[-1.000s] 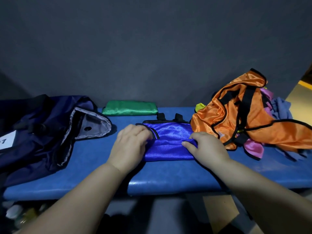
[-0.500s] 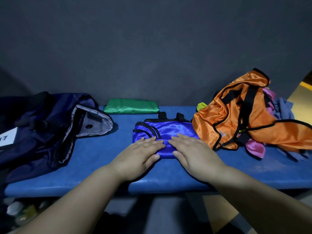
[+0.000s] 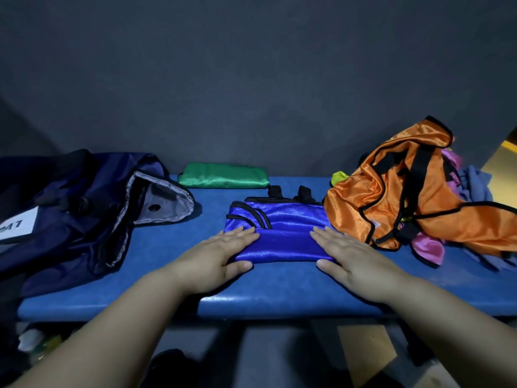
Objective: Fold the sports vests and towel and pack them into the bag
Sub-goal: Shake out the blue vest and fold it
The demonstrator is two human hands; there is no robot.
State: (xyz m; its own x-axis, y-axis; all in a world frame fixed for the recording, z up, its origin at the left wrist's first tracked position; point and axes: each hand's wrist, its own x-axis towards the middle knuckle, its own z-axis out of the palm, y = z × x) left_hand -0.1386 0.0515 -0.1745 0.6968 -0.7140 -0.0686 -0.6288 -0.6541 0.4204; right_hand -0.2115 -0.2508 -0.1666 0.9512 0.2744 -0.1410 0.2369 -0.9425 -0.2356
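While both press the blue vest (image 3: pixel 282 236) | left hand (image 3: pixel 221 256) flat | right hand (image 3: pixel 354 259) flat

clear: bench (image 3: pixel 173 247) between bag (image 3: pixel 70 219) and blue vest (image 3: pixel 285 219) | right: orange vest heap (image 3: pixel 391 197) crowds, perhaps touching

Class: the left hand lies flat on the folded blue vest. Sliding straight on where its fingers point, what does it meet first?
The left hand points forward and rightward across the blue vest; beyond it, probably the crumpled orange vest comes first, though depth is unclear.
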